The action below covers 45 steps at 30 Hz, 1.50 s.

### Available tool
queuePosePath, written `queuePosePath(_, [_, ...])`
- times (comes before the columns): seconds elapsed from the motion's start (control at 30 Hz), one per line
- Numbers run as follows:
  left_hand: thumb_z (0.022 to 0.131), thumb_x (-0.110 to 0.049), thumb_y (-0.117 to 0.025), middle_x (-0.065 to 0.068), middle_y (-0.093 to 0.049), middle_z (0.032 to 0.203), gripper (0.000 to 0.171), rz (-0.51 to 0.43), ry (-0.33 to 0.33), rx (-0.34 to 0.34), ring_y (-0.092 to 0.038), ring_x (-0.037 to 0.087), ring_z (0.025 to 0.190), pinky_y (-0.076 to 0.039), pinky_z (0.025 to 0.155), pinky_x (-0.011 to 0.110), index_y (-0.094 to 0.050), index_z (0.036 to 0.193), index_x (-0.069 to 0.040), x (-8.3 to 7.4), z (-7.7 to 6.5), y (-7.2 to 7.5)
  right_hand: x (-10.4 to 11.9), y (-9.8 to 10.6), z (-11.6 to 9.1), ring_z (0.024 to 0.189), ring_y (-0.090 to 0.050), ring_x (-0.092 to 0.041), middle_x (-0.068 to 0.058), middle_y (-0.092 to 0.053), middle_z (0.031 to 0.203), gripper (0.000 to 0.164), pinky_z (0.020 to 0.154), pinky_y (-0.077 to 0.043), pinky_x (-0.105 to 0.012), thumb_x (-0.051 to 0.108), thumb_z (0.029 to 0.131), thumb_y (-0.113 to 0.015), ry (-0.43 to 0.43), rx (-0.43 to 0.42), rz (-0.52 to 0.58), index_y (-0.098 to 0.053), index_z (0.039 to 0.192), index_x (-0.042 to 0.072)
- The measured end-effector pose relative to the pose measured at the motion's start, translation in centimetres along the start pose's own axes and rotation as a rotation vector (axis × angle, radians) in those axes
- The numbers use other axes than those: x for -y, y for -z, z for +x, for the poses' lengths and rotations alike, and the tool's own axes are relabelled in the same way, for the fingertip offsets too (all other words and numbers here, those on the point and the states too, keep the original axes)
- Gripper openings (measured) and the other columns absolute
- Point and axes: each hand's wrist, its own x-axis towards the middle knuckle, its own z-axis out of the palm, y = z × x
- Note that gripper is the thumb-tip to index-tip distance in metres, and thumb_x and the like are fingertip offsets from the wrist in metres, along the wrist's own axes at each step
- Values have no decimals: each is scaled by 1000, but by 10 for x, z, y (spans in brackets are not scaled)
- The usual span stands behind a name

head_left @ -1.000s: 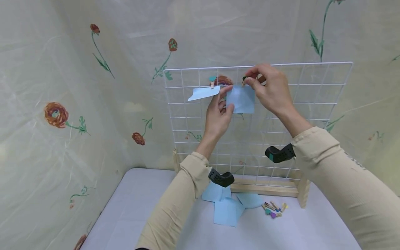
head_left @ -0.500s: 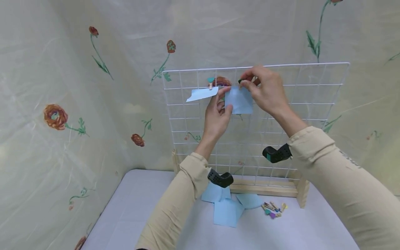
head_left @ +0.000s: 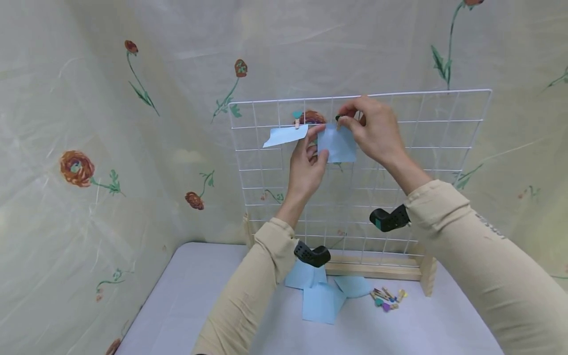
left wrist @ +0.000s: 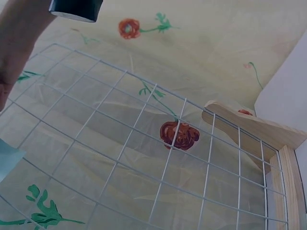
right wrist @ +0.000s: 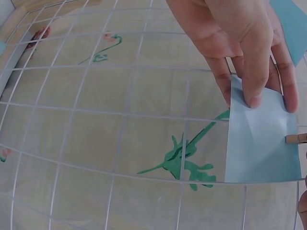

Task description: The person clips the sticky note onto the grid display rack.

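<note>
My left hand pinches the left side of a light blue square of paper, its thumb in front and its fingers behind. The paper lies against the upper part of a white wire grid. At the paper's top edge, my right hand pinches a small wooden clothespin with a dark green top. The right wrist view shows the clothespin's tip over the paper's edge. To the left, another blue paper hangs tilted from the grid by a clothespin with a teal top.
Several blue papers lie on the white table before the grid. Beside them is a small pile of clothespins with coloured tops. A wooden base holds the grid upright in front of a flowered curtain.
The right hand has shifted slightly left along the paper's top edge with the clothespin. The left hand keeps its hold on the paper. The whole view has drifted a little.
</note>
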Motion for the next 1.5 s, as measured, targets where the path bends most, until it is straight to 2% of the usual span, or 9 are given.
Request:
queuePosePath(0.43, [92,7,-50,17,-50,132,45,8,21,21,-60,28,113,-52,89,30,-46,134,-6,4,0,1,2,0,0,71,-51,-22,-13,-65,89,13,63,-38,-30,10,91,-61,1,4,-33,-68,99,2])
queuePosePath(0.67, [91,7,-50,17,-51,130,43,2,4,16,-61,29,110,-53,87,29,-47,133,-5,4,0,0,5,-2,-1,68,-49,-21,-13,-65,91,15,60,-36,-30,11,91,-61,-49,-18,-34,-69,101,2])
queuePosePath(0.9, [91,7,-50,17,-50,133,43,3,-1,17,-60,31,111,-53,87,31,-47,133,-4,5,-2,1,5,-4,-2,66,-47,-21,-15,-66,92,16,59,-34,-29,9,91,-60,-32,-36,-36,-68,102,1])
queuePosePath(1.17, [91,1,-54,12,-51,130,43,42,-14,-7,-62,24,104,-53,82,30,-49,132,-14,33,3,-1,-1,-4,-6,64,-49,-22,-14,-64,88,20,59,-37,-29,10,91,-60,23,-31,-56,-67,109,3])
queuePosePath(1.33, [91,-2,-56,10,-54,125,41,100,-36,-21,-60,20,98,-53,76,25,-50,130,-17,38,1,0,-6,-1,-12,57,-47,-19,-14,-65,85,28,54,-36,-25,9,91,-60,32,-13,-55,-62,118,3])
queuePosePath(1.5, [91,-3,-56,9,-55,125,41,99,-36,-24,-58,20,98,-51,75,24,-51,129,-18,38,0,0,-12,2,-17,52,-44,-17,-12,-62,81,37,48,-33,-21,6,89,-58,38,-14,-46,-54,125,4])
